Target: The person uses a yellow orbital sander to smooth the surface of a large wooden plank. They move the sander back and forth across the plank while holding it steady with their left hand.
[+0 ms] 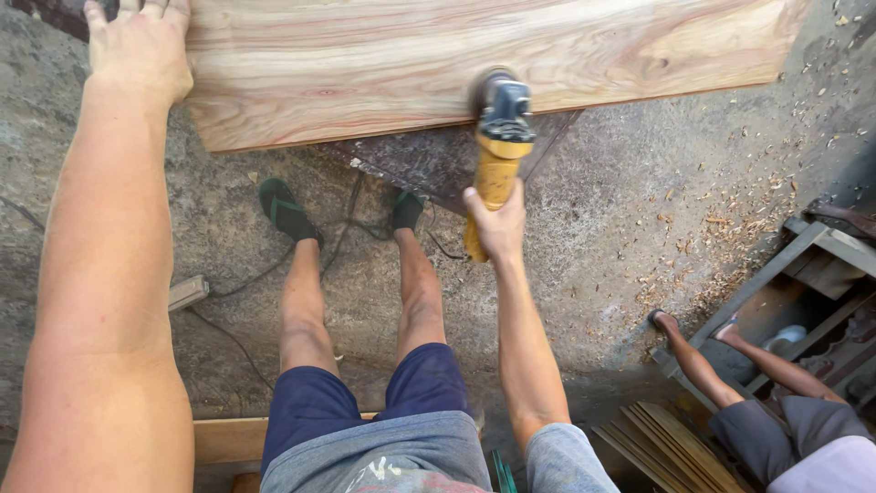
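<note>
head view: right hand (499, 224) fingers clamped on yellow angle grinder (497, 151) at edge of pale grained wooden slab (474, 55); left hand (137, 41) fingers curled over slab's corner; one-handed grip risks kickback; black cord (347, 219) near sandalled feet could snag.

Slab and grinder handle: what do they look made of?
Slab: solid wood, bare and matte, with pale and reddish grain bands and a knot. Grinder handle in the right hand: probably yellow plastic, dust-dulled; its dark grey head could be metal or plastic.
</note>
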